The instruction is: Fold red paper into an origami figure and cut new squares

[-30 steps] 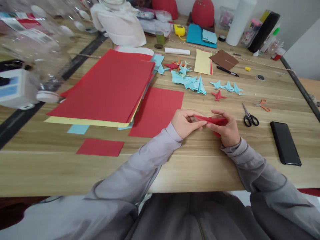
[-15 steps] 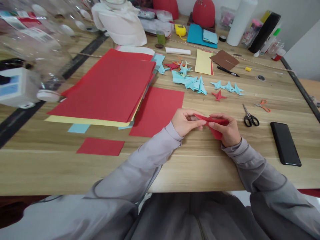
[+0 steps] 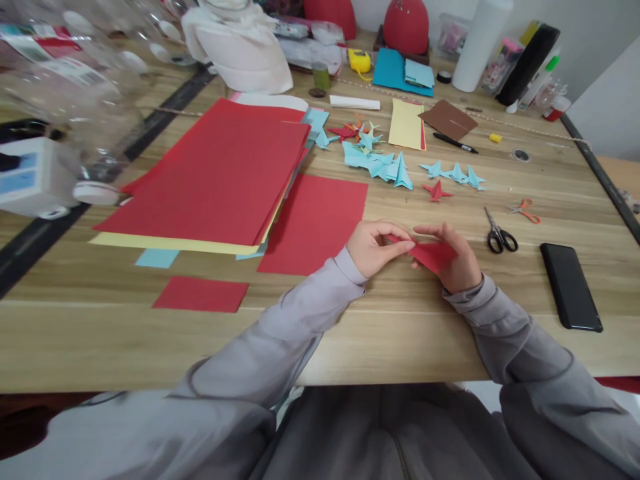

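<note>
A small folded piece of red paper is held between my two hands above the table. My left hand pinches its left end between thumb and fingers. My right hand cups the right part, with the paper lying against the palm and fingertips showing beneath it; one digit stretches out above the paper. How firmly the right hand grips is partly hidden. Beyond the hands stands a red paper crane. Close by are blue paper cranes in a row.
At left lies a stack of red sheets, beside a single red sheet and a red rectangle. Black scissors, orange scissors and a phone lie at right. Plastic bottles crowd the far left.
The right thumb has come off the front of the paper, and the red paper has turned flatter, showing more of its face. The left hand keeps its pinch, nearly unmoved.
</note>
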